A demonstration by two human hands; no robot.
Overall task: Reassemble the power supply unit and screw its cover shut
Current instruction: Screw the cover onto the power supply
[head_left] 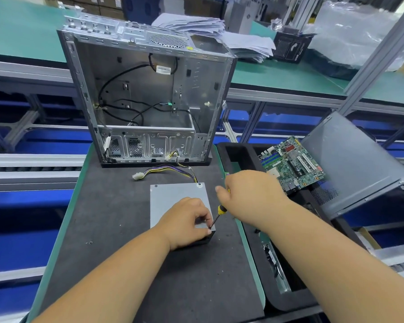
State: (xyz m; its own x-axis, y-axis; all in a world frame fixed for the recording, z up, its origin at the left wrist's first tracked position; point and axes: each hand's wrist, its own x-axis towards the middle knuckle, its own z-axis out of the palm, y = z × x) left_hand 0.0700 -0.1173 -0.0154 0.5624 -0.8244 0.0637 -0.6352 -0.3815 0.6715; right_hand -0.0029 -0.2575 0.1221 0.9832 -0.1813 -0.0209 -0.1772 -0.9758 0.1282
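Head view: open bare-metal computer case point(147, 94) upright at the far end of the dark foam mat point(107, 217); flat grey metal power supply unit point(173, 201) lying just in front, cable bundle trailing toward the case. Left hand point(187, 220) resting on its near right corner, fingers curled, pinching at the screwdriver tip. Right hand point(249, 194) gripping the yellow-and-black screwdriver point(219, 212), tilted down to that corner.

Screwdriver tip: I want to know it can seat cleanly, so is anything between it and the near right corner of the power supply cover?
Nothing visible blocks it. The screwdriver, held by the right hand, slants down to that corner of the power supply unit, where the left hand pinches right at the tip.
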